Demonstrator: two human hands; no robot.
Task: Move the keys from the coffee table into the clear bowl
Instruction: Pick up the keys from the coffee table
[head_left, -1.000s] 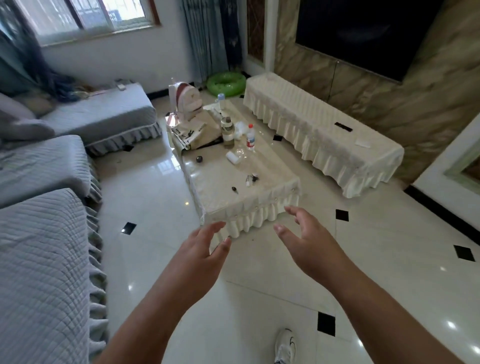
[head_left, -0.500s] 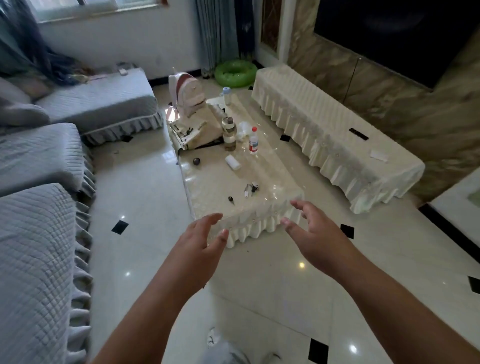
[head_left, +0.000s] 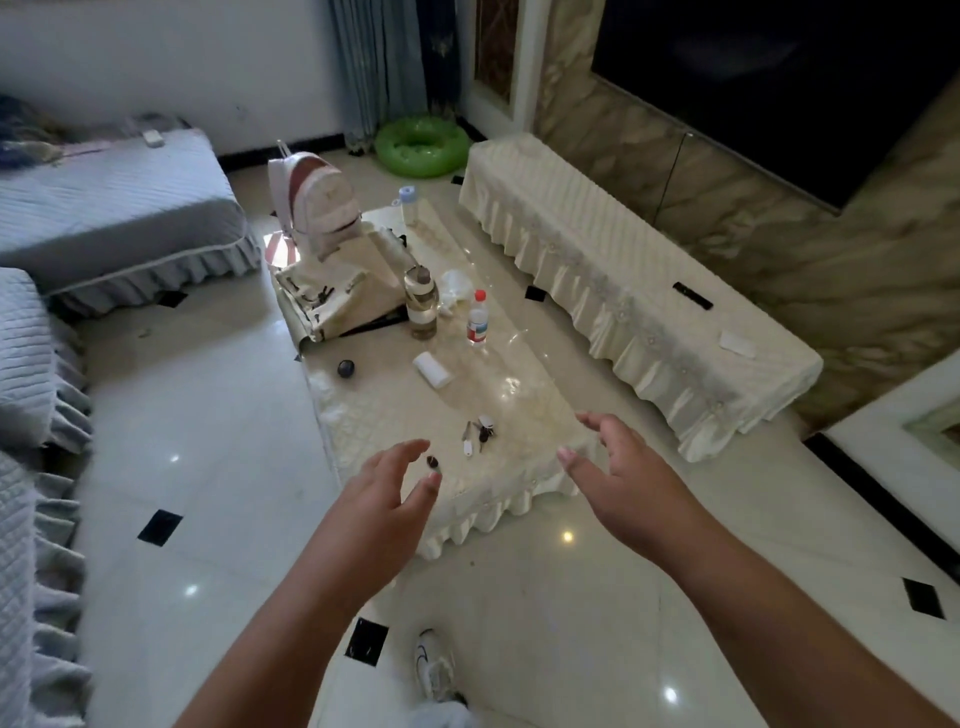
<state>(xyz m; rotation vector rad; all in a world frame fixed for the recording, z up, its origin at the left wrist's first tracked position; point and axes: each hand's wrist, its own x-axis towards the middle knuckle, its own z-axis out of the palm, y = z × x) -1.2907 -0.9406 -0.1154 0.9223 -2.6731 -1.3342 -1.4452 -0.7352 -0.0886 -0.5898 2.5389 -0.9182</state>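
A bunch of keys (head_left: 479, 434) with a white tag lies near the front of the cream-covered coffee table (head_left: 374, 415). A single small dark key (head_left: 432, 461) lies to its left, just beyond my left fingertips. My left hand (head_left: 384, 499) is open, fingers spread, over the table's near edge. My right hand (head_left: 618, 467) is open too, at the front right corner, right of the keys. A faint glassy round shape (head_left: 522, 410) right of the keys may be the clear bowl; I cannot tell for sure.
Farther back on the table stand a backpack (head_left: 314, 200), a tan bag (head_left: 343, 296), a jar (head_left: 422, 304), a red-capped bottle (head_left: 478, 318), a white roll (head_left: 432, 369) and a dark ball (head_left: 346, 368). A draped bench (head_left: 613, 280) runs on the right, sofas (head_left: 31, 364) on the left.
The view has come closer to the coffee table. Both hands have moved forward from over the floor to the table's near edge, still open and holding nothing.
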